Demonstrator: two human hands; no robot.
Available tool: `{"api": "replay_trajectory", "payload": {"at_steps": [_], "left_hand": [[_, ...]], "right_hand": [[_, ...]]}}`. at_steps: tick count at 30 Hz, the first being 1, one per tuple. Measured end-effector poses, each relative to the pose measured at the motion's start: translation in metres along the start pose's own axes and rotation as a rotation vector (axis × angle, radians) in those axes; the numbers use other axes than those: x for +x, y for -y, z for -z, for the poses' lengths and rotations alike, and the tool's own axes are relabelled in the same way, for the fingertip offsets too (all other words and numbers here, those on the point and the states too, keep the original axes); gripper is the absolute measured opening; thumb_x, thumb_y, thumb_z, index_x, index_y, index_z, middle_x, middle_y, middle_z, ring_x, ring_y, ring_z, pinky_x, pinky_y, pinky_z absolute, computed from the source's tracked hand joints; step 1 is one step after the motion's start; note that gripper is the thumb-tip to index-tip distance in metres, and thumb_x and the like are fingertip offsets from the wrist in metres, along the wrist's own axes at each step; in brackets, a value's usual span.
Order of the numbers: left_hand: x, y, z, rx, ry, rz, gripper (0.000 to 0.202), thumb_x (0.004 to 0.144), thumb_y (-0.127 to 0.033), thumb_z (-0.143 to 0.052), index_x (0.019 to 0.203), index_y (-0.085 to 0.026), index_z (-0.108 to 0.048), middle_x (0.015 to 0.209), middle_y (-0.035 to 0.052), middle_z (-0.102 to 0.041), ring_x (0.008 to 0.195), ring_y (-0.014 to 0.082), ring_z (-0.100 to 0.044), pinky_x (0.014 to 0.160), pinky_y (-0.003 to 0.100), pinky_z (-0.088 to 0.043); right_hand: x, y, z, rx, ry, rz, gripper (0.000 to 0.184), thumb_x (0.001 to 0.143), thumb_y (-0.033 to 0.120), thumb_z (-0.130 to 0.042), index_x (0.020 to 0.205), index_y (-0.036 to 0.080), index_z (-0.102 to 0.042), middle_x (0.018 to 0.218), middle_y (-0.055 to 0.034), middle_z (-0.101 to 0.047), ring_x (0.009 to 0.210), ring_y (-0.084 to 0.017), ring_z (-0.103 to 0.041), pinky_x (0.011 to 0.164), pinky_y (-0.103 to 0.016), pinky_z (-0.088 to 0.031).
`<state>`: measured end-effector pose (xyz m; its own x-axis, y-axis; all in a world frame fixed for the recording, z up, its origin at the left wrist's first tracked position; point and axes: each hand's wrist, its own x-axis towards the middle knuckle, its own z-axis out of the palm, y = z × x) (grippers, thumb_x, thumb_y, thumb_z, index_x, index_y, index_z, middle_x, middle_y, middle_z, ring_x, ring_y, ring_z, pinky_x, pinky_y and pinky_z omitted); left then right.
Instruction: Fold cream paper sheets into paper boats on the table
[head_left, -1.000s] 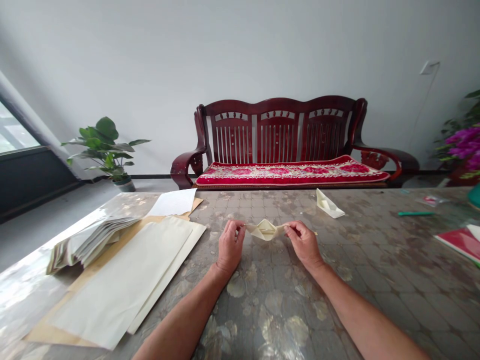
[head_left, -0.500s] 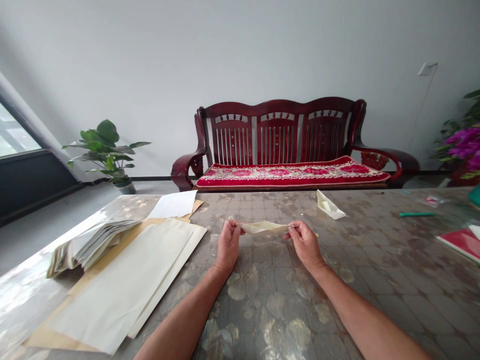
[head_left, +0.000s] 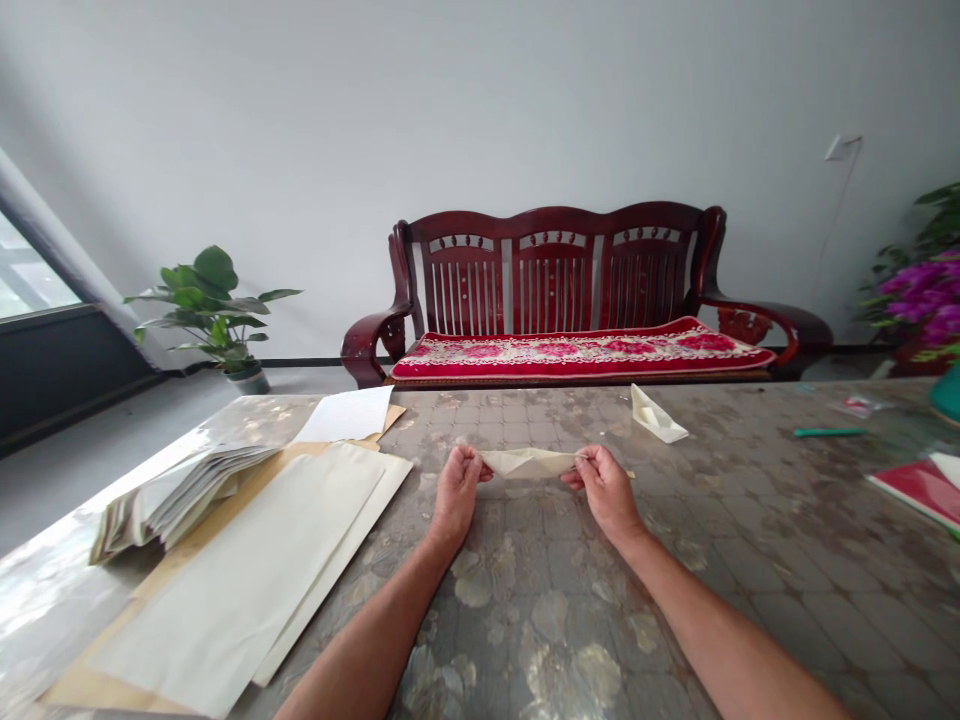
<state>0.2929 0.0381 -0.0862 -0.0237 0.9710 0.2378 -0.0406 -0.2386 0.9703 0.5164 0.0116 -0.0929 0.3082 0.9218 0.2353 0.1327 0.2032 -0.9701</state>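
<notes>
A cream folded paper piece (head_left: pixel 529 461) is stretched flat between my two hands just above the patterned table (head_left: pixel 570 600). My left hand (head_left: pixel 457 490) pinches its left tip and my right hand (head_left: pixel 604 488) pinches its right tip, both with fingers closed. A finished folded paper boat (head_left: pixel 654 415) lies farther back, to the right of my hands and apart from them.
Large cream sheets (head_left: pixel 247 580) on brown paper lie at the left, with a stack of papers (head_left: pixel 172 490) behind them. A green pen (head_left: pixel 829 432) and a red booklet (head_left: pixel 919 487) are at the right. A wooden bench (head_left: pixel 562 300) and potted plants stand beyond the table.
My hands have pulled the paper's tips apart, and the puffed folded shape has flattened into a long thin strip. The view has tilted slightly.
</notes>
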Motion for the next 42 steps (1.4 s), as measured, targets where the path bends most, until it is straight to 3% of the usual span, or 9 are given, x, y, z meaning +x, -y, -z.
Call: {"api": "replay_trajectory", "payload": {"at_steps": [6, 13, 16, 20, 23, 27, 31, 37, 42], "left_hand": [[-0.005, 0.000, 0.002, 0.129, 0.085, -0.126, 0.020, 0.084, -0.035, -0.058, 0.096, -0.020, -0.052, 0.094, 0.0036, -0.064, 0.088, 0.0172, -0.066, 0.078, 0.031, -0.053], [-0.007, 0.001, 0.009, 0.424, 0.134, -0.387, 0.075, 0.071, -0.013, -0.065, 0.140, -0.025, -0.037, 0.140, 0.0120, -0.042, 0.120, 0.0231, -0.054, 0.095, 0.039, -0.050], [-0.004, 0.001, 0.014, 0.520, 0.152, -0.447, 0.072, 0.071, -0.012, -0.068, 0.137, -0.027, -0.044, 0.145, 0.0114, -0.036, 0.131, 0.0257, -0.044, 0.101, 0.043, -0.047], [-0.003, 0.000, 0.017, 0.584, 0.206, -0.455, 0.037, 0.074, -0.010, -0.067, 0.107, -0.025, -0.065, 0.138, 0.0090, -0.045, 0.117, 0.0222, -0.056, 0.102, 0.043, -0.047], [-0.004, -0.002, 0.016, 0.583, 0.220, -0.423, 0.015, 0.080, -0.013, -0.063, 0.090, -0.023, -0.068, 0.122, 0.0076, -0.058, 0.103, 0.0194, -0.063, 0.096, 0.039, -0.051], [-0.007, -0.004, 0.015, 0.597, 0.293, -0.405, 0.011, 0.085, -0.016, -0.058, 0.084, -0.023, -0.066, 0.103, 0.0039, -0.066, 0.099, 0.0180, -0.064, 0.091, 0.034, -0.052], [-0.008, -0.002, 0.015, 0.666, 0.328, -0.424, 0.012, 0.085, -0.017, -0.058, 0.088, -0.026, -0.066, 0.107, 0.0028, -0.066, 0.102, 0.0176, -0.064, 0.091, 0.033, -0.051], [-0.009, -0.007, 0.016, 0.805, 0.095, -0.477, 0.033, 0.077, -0.012, -0.060, 0.107, -0.026, -0.062, 0.123, 0.0056, -0.058, 0.111, 0.0224, -0.060, 0.094, 0.038, -0.050], [-0.023, -0.015, 0.010, 0.832, -0.034, -0.333, 0.036, 0.078, -0.012, -0.055, 0.112, -0.024, -0.055, 0.110, 0.0046, -0.058, 0.079, 0.0160, -0.062, 0.072, 0.030, -0.053]], "right_hand": [[-0.001, -0.004, 0.000, -0.039, 0.021, 0.042, 0.035, 0.080, 0.060, -0.059, 0.082, 0.025, -0.054, 0.068, -0.0021, -0.067, 0.063, -0.024, -0.069, 0.055, -0.034, -0.056], [-0.003, -0.004, 0.001, -0.154, 0.090, 0.092, 0.022, 0.086, 0.047, -0.053, 0.081, 0.025, -0.053, 0.070, 0.0002, -0.065, 0.067, -0.021, -0.069, 0.060, -0.031, -0.053], [-0.004, -0.004, 0.001, -0.221, 0.118, 0.115, 0.018, 0.087, 0.042, -0.050, 0.081, 0.025, -0.053, 0.070, 0.0009, -0.066, 0.067, -0.020, -0.068, 0.063, -0.029, -0.051], [-0.005, -0.003, 0.002, -0.280, 0.122, 0.152, 0.016, 0.088, 0.038, -0.049, 0.083, 0.024, -0.055, 0.069, 0.0009, -0.067, 0.068, -0.018, -0.065, 0.066, -0.028, -0.049], [-0.005, -0.001, 0.002, -0.315, 0.130, 0.164, 0.015, 0.087, 0.035, -0.049, 0.085, 0.023, -0.057, 0.070, 0.0010, -0.066, 0.068, -0.018, -0.064, 0.066, -0.027, -0.048], [-0.008, 0.004, 0.003, -0.389, 0.145, 0.192, 0.014, 0.081, 0.031, -0.051, 0.087, 0.023, -0.061, 0.074, 0.0008, -0.067, 0.069, -0.017, -0.062, 0.065, -0.027, -0.048], [-0.010, 0.010, 0.002, -0.501, 0.139, 0.235, 0.026, 0.071, 0.025, -0.056, 0.096, 0.025, -0.064, 0.083, 0.0004, -0.070, 0.069, -0.017, -0.062, 0.067, -0.028, -0.048], [-0.013, 0.014, 0.000, -0.560, 0.175, 0.245, 0.029, 0.071, 0.022, -0.056, 0.098, 0.025, -0.066, 0.080, 0.0004, -0.070, 0.068, -0.017, -0.061, 0.064, -0.027, -0.048], [-0.017, 0.016, 0.000, -0.542, 0.260, 0.300, 0.022, 0.076, 0.023, -0.056, 0.096, 0.025, -0.066, 0.082, -0.0008, -0.070, 0.068, -0.017, -0.062, 0.064, -0.027, -0.049]]}}
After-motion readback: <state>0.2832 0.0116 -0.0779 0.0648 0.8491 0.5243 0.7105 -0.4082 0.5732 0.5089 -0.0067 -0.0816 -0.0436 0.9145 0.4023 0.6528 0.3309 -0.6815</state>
